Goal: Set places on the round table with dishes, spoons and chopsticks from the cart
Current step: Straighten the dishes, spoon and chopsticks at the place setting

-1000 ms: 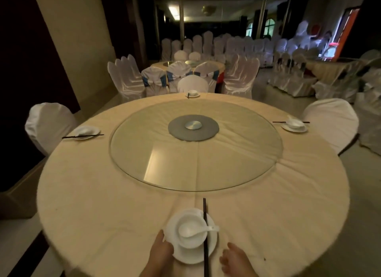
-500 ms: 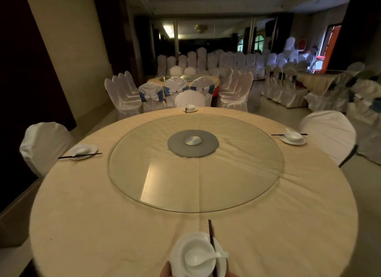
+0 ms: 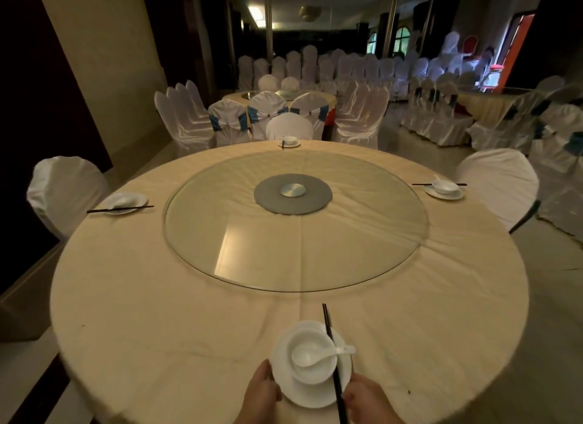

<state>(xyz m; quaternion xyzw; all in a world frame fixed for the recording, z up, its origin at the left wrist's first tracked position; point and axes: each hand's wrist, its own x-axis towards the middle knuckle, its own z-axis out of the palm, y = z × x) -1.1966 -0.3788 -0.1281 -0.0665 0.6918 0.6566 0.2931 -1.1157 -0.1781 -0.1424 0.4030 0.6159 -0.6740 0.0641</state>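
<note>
The round table [image 3: 189, 313] has a cream cloth. At its near edge lies a white plate [image 3: 310, 400] carrying a white bowl [image 3: 303, 335] with a white spoon [image 3: 307, 355] in it. Black chopsticks [image 3: 328, 325] lie across the plate's right side, pointing away from me. My left hand [image 3: 262, 390] grips the plate's left rim. My right hand [image 3: 367, 400] is at the plate's right rim with its fingertips against the chopsticks; its grip is hidden. Similar settings lie at the left [image 3: 124, 202], far [image 3: 288, 142] and right [image 3: 443, 190].
A glass turntable [image 3: 252, 250] with a grey hub covers the table's middle. White-covered chairs stand at the left [image 3: 63, 187], far side [image 3: 288, 125] and right [image 3: 498, 183]. More covered chairs and tables fill the dim hall behind. The cart is out of view.
The view tipped up and back down, so my hands left the frame and returned. Both hands now sit closer against the plate's rim than a second ago.
</note>
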